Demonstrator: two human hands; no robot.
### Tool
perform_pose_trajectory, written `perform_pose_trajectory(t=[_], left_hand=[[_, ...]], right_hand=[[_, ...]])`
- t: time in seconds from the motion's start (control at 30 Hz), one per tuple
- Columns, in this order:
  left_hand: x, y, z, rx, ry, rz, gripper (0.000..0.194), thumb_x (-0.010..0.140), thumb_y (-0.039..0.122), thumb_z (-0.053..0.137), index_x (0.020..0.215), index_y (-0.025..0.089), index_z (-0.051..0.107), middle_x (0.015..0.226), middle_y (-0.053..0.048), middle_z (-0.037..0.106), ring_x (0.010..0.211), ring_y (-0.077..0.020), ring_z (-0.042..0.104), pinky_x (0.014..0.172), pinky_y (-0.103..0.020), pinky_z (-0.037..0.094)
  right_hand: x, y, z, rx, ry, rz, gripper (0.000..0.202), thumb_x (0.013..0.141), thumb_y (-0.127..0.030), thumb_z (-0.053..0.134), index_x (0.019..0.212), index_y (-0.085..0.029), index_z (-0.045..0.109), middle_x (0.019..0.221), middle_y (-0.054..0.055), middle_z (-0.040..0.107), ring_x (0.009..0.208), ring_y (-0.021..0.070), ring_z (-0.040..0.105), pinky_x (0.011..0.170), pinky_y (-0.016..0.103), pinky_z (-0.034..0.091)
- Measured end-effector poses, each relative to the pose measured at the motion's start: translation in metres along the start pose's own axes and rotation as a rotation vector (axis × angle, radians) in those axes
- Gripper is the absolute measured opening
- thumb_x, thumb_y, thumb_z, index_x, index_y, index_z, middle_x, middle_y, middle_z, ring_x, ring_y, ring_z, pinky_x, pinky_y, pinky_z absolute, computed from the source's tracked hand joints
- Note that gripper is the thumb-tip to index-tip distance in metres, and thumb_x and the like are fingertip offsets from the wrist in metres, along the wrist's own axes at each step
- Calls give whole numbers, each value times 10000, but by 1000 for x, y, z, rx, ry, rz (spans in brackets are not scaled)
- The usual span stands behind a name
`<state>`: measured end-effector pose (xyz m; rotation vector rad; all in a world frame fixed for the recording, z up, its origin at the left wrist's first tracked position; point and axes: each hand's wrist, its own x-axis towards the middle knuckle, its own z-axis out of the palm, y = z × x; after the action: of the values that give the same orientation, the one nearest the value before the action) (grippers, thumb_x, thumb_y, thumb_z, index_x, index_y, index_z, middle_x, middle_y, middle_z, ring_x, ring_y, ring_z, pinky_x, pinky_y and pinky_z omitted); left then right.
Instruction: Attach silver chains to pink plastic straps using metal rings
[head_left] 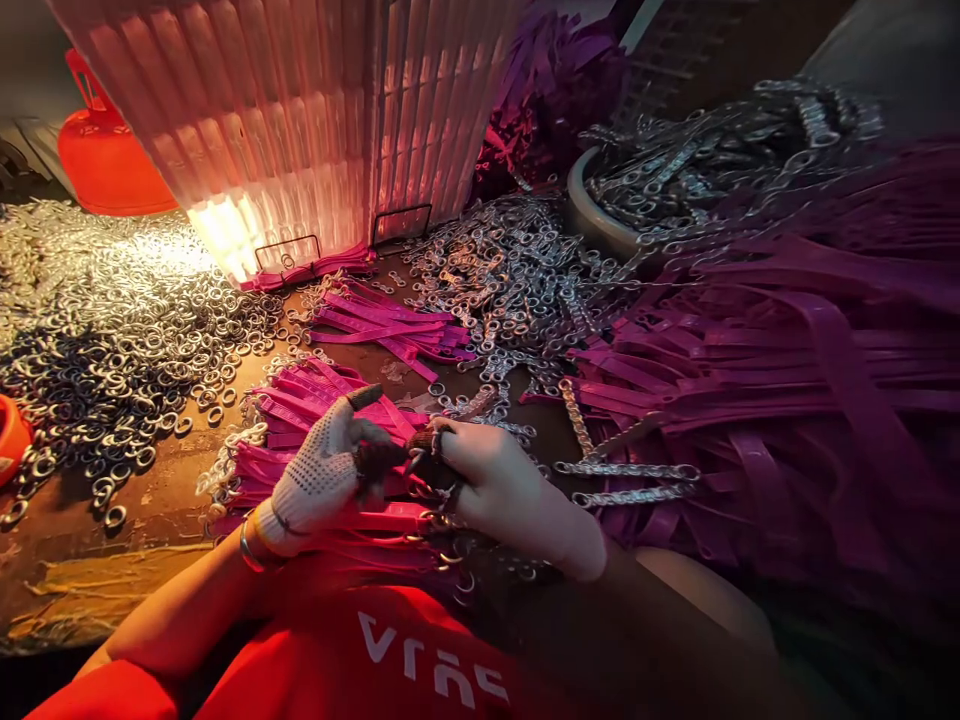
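My left hand [322, 480], in a dotted white work glove with dark fingertips, has one finger stretched out and the others curled toward the right hand. Fingertip to fingertip with it, my right hand [495, 475] is gloved too and closed in a pinch. Small shiny metal shows at its fingers, too small and dark to name. Under both hands lies a pile of pink straps [300, 400], with metal rings at the near ends. Short braided metal chains [634, 483] lie just right of my right hand.
Loose metal rings [127, 350] cover the left side. Metal links [517, 270] are heaped at the middle back, near a bowl [600, 210] of chains. Purple straps [787, 370] fill the right. A ribbed translucent panel [315, 130] and a red container [112, 160] stand behind.
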<state>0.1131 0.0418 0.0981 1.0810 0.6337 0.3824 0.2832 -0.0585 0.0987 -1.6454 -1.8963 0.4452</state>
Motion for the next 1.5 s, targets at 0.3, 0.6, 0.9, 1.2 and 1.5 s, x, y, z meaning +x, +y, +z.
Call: perform_pose_trajectory(t=[0.3, 0.6, 0.9, 1.2, 1.5], left_hand=[[4, 0, 10, -62, -50, -62, 356, 849, 288, 678, 1175, 167, 600, 580, 70, 442, 399, -30, 319, 356, -139, 258], [16, 3, 29, -168, 29, 1, 305, 856, 263, 656, 1127, 180, 543, 587, 70, 475, 379, -49, 372, 321, -143, 293], [54, 16, 8, 243, -193, -7, 322, 899, 350, 588, 1169, 177, 563, 698, -4, 601, 479, -97, 520, 428, -197, 373], [235, 48, 2, 1549, 32, 325, 210, 841, 227, 610, 966, 102, 723, 939, -117, 695, 925, -232, 626, 825, -292, 446], [280, 16, 24, 1559, -29, 204, 191, 689, 121, 714, 880, 112, 710, 1007, -150, 683, 996, -254, 614, 853, -291, 455]], right_hand=[[-14, -6, 30, -318, 207, -6, 110, 774, -186, 505, 719, -186, 601, 702, 70, 619, 600, 170, 488, 574, 304, 301], [-23, 6, 49, -5, 399, 134, 137, 864, -153, 481, 878, -195, 611, 757, 60, 658, 692, 191, 587, 635, 296, 428], [-27, 22, 26, 99, 407, 289, 155, 881, -253, 524, 823, -223, 665, 666, 28, 637, 621, 176, 555, 591, 280, 421], [-33, 56, 4, 159, 389, 424, 244, 824, -178, 495, 927, -232, 709, 698, 37, 686, 726, 220, 622, 681, 298, 486], [-22, 54, -5, 398, 450, 394, 283, 854, -226, 512, 1051, -208, 714, 879, 29, 736, 763, 196, 637, 738, 311, 520]])
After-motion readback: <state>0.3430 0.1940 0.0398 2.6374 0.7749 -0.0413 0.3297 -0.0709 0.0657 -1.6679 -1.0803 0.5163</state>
